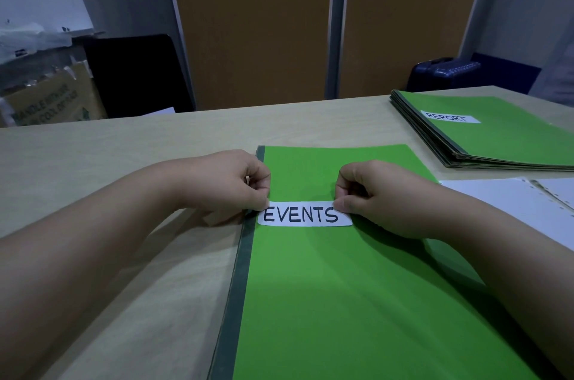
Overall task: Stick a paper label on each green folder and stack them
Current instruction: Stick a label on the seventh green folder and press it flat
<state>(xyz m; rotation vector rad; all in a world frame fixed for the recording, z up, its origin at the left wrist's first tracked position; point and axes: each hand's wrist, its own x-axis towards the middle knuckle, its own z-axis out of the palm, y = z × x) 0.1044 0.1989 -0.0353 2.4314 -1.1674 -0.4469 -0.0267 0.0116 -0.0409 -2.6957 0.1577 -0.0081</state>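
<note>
Lying closest: a green folder [341, 302] is flat on the worktop [124, 193]. It runs from 6 o'clock up to the middle of the view and has a dark strip [236, 286] down its left edge.
Paper label: a white paper label [304, 214] that says EVENTS lies across the top part of the green folder, in the middle of the view. Its left end is near the dark strip. I cannot tell if it is stuck down all the way.
Left hand: the left hand [230, 184] comes in from 8 o'clock. Its grip is closed on the left end of the paper label, pinching it with the finger tips.
Right hand: the right hand [382, 196] comes in from 4 o'clock, over the green folder. Its grip is pinched on the top right corner of the paper label.
White sheets: at 3 o'clock, just beside the green folder, lie white sheets [509, 202] with small holes along one edge.
Stack: at 2 o'clock, farther back on the worktop, sits a stack of green folders [512, 137], apart from the near one. The top one has a REPORT label [448, 116].
Behind the worktop: a cardboard box [52, 100] at 9 o'clock, a black chair [136, 75] at 10 o'clock, brown panels [251, 22] at 12 o'clock and a blue suitcase [444, 72] at 1 o'clock.
</note>
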